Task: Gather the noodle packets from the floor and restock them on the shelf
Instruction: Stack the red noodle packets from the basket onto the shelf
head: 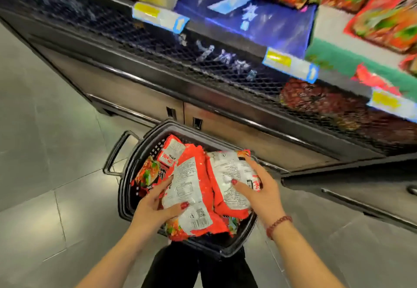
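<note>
Both hands are busy over the black basket. The left hand grips one noodle packet, and the right hand grips a second packet just beside it, near the shelf.

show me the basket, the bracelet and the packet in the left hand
basket (126, 174): head view, left rim
bracelet (279, 224): head view, beads on the right wrist
left packet (189, 186): head view, white back label
</note>
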